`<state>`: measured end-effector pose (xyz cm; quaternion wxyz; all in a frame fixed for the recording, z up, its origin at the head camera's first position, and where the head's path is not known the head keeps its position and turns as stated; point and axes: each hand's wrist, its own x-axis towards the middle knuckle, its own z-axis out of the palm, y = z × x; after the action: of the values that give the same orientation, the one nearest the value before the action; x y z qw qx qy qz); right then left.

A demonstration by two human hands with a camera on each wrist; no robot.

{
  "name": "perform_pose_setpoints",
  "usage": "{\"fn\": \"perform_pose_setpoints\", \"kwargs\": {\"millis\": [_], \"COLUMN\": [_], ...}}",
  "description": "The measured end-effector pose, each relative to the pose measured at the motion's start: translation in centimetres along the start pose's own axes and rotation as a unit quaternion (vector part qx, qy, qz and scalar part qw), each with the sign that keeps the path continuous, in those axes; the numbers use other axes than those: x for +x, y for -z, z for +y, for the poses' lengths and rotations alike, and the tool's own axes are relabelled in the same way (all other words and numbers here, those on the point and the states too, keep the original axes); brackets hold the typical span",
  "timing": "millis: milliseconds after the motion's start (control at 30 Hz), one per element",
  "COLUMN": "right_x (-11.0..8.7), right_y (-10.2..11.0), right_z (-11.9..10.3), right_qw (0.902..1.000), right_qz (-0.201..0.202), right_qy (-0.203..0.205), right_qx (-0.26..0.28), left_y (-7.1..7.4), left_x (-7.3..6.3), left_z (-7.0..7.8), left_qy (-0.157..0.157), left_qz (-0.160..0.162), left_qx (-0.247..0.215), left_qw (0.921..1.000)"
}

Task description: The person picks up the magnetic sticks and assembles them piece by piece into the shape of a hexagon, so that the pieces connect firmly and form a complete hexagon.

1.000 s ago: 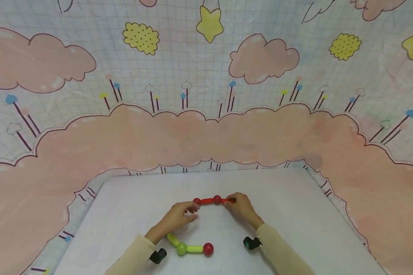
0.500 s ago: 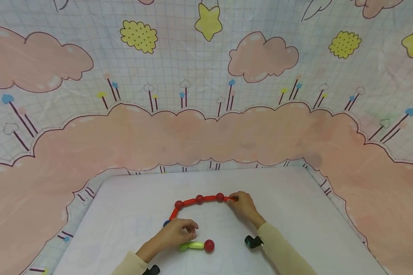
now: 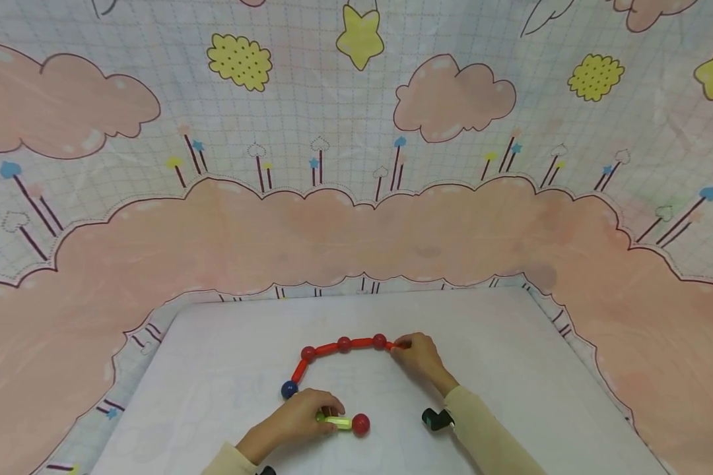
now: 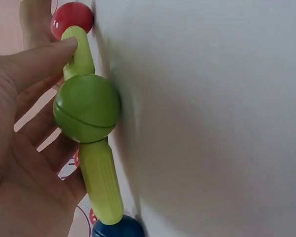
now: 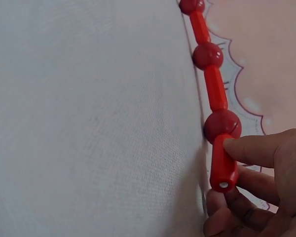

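Note:
A chain of red rods and red balls [image 3: 344, 344] curves across the white table in the head view. At its left end sits a dark blue ball [image 3: 289, 390]. My right hand [image 3: 418, 356] pinches the end red rod [image 5: 223, 165]; the right wrist view shows its free tip with a silvery dot. Thumb and fingers of my left hand [image 3: 303, 417] pinch a yellow-green rod [image 4: 84, 61] between a green ball [image 4: 89, 108] and a red ball [image 3: 361, 425]. From the green ball, another yellow-green rod [image 4: 101, 182] runs to the blue ball; my left hand hides it in the head view.
The white tabletop [image 3: 499, 396] lies beneath both hands. Behind it hangs a patterned cloth [image 3: 368, 244] with clouds and stars. A black wrist camera [image 3: 436, 419] sits at the right sleeve.
My left hand has left the red chain, come toward the near side and taken hold of the yellow-green rod. The chain's left part and blue ball have come into sight. My right hand stays nearly still.

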<state>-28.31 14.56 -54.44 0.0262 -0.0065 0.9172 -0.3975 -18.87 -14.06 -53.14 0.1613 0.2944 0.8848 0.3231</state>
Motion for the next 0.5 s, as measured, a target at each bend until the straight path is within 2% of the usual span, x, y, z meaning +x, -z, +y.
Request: {"fn": "perform_pose_setpoints", "kwargs": {"millis": [200, 500], "right_x": [-0.31, -1.00], "right_y": [0.16, 0.37], "right_z": [-0.15, -0.25], "right_qw": [0.9997, 0.9990], "right_qz": [-0.021, -0.044], "right_qy": [-0.011, -0.004], "right_qx": [0.002, -0.007], "left_y": [-0.43, -0.56], "left_x": [0.15, 0.32], "left_z": [0.05, 0.65], "left_qy": [-0.002, -0.016], "left_qz": [0.006, 0.022], "left_qx": [0.016, 0.044], "left_qw": [0.9999, 0.9987]}}
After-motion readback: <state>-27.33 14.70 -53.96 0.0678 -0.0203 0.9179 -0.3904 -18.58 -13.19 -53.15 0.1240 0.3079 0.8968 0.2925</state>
